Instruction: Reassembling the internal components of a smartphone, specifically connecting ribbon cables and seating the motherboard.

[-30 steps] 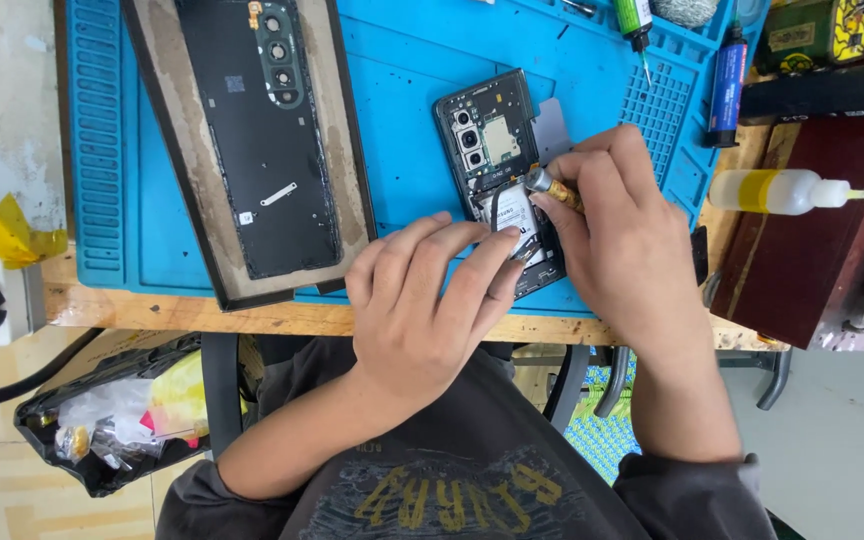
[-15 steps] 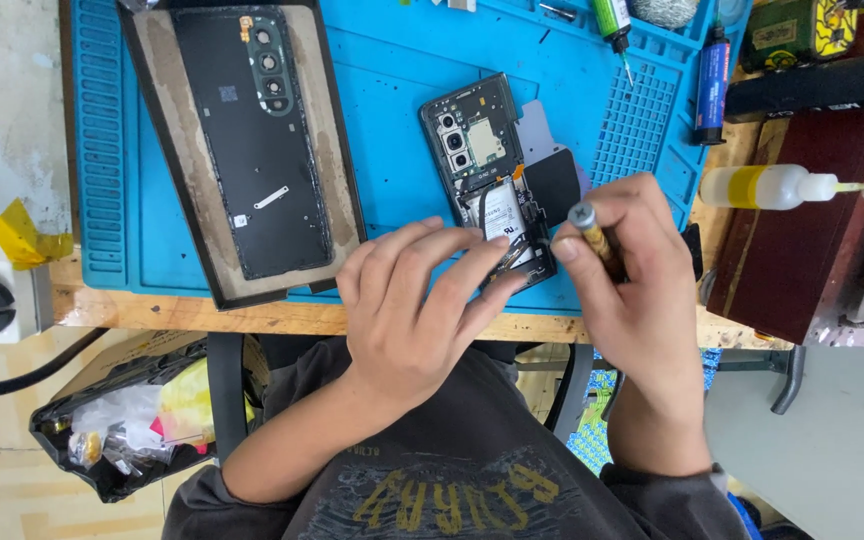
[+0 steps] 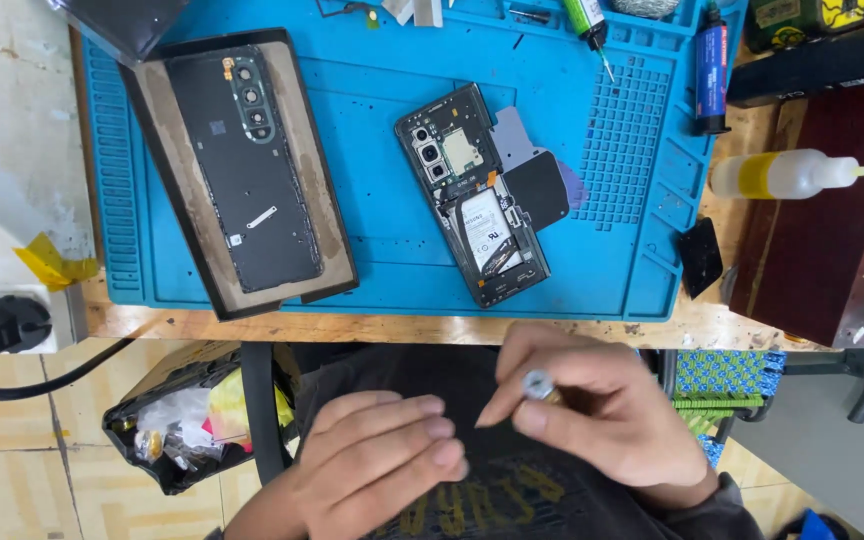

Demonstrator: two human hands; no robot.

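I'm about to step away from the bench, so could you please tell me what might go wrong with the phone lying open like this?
1. The opened phone lies close to the mat's front edge, with both hands off it; a knock could send it off.
2. Its battery and loose black flap are exposed, so the small tool in the right hand could snag or pierce them.
3. The squeeze bottle lies on its side nearby and might drip.

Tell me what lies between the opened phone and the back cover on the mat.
In the head view, only bare blue mat lies between the opened phone and the back cover.
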